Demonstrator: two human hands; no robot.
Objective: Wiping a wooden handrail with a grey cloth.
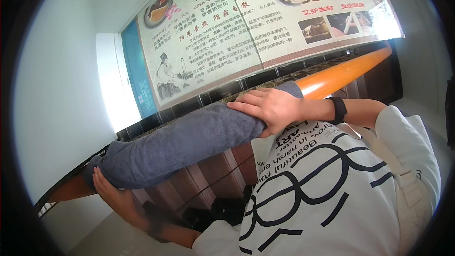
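Observation:
A grey cloth, probably a towel, [181, 145] is wrapped along the middle stretch of a polished wooden handrail [344, 73]. Bare orange-brown wood shows past the cloth at the upper right, and darker wood at the lower left. My right hand [272, 108] lies over the cloth near its right end, fingers curled across the top and thumb on the near side. At the other end, my left hand [110, 186] grips the cloth where it bunches around the rail. The undersides of both hands are hidden.
Brown wooden slats [199, 181] stand below the rail. Beyond it, a large printed panel [227, 46] bears writing and pictures, with a blue panel [138, 71] at its left. A white wall [57, 78] rises on the left. A beige strap [408, 181] hangs at my side.

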